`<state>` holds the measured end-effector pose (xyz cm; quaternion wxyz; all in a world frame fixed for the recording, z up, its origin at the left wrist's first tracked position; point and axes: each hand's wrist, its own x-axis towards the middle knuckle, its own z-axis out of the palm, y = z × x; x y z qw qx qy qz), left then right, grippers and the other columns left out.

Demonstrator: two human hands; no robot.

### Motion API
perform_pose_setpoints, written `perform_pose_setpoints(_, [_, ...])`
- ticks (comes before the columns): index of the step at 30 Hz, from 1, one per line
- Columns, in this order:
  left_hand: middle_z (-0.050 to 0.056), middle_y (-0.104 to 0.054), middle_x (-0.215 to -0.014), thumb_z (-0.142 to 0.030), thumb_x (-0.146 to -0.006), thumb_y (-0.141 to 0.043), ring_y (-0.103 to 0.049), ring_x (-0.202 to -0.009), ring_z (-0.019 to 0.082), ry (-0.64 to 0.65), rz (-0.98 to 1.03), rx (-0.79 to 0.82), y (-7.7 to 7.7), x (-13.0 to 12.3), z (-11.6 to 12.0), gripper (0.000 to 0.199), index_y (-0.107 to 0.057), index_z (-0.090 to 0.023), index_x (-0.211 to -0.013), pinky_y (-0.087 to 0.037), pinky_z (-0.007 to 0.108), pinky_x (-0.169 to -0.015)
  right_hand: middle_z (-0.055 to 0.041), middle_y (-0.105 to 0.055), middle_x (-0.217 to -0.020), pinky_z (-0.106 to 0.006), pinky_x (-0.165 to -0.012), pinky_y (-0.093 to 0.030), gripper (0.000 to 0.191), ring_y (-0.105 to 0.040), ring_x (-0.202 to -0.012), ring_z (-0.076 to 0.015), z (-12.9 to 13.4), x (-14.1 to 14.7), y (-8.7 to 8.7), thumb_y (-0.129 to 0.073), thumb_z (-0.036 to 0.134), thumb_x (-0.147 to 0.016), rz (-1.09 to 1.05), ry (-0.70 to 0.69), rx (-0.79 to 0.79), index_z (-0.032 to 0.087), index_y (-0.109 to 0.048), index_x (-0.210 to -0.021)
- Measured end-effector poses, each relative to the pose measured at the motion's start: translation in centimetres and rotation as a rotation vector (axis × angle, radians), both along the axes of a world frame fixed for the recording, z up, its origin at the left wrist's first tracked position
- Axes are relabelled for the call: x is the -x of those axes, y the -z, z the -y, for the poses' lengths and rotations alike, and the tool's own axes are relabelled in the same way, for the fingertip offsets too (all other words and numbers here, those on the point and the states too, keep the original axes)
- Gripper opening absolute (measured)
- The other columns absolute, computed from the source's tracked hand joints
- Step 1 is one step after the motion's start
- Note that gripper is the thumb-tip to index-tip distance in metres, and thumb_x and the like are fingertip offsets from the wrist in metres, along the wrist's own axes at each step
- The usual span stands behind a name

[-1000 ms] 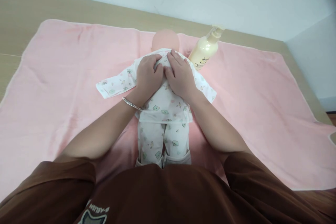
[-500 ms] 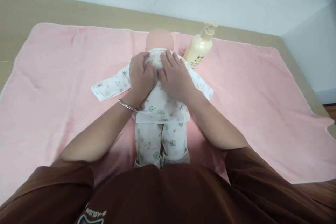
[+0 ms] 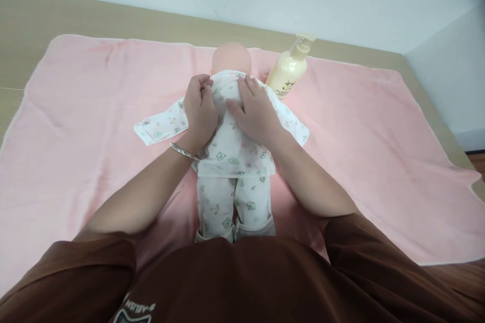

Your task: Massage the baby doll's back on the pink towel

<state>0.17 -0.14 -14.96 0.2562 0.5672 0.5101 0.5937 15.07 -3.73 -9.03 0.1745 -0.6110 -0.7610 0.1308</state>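
Note:
A baby doll (image 3: 232, 58) lies face down with its head away from me, in a white long-sleeved shirt (image 3: 223, 136) and trousers (image 3: 252, 202), both printed with small green and pink figures. My left hand (image 3: 202, 108), with a silver bangle at the wrist, is at the left shoulder of the shirt. Its fingers are curled in, thumb close to them, on the cloth by the collar; the fingertips are partly hidden. My right hand (image 3: 257, 111) lies flat on the upper right of the back, thumb spread from the fingers.
A cream-coloured pump bottle (image 3: 288, 70) is beside the doll's head on the right. Under everything is a pink blanket (image 3: 359, 161), spread over a wooden tabletop (image 3: 113, 17). A white wall (image 3: 322, 0) rises behind it.
My left hand has turned onto its side and its fingers have curled at the shirt's shoulder. The right hand stays on the back, its fingers now closer together.

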Motion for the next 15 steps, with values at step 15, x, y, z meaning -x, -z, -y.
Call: perform_pose_setpoints(15, [0.004, -0.068, -0.112, -0.018, -0.096, -0.039, -0.058, -0.11, 0.018, -0.018, -0.314, 0.207, -2.8, -0.4, 1.3, 0.021, -0.058, -0.025, -0.101, -0.049, 0.044, -0.107, -0.0139, -0.027, -0.172, -0.057, -0.134, -0.018, 0.058, -0.019, -0.162, -0.0364, 3.6, 2.1, -1.3, -0.036, 0.024, -0.105, 0.164, -0.112, -0.009, 0.008, -0.036, -0.161])
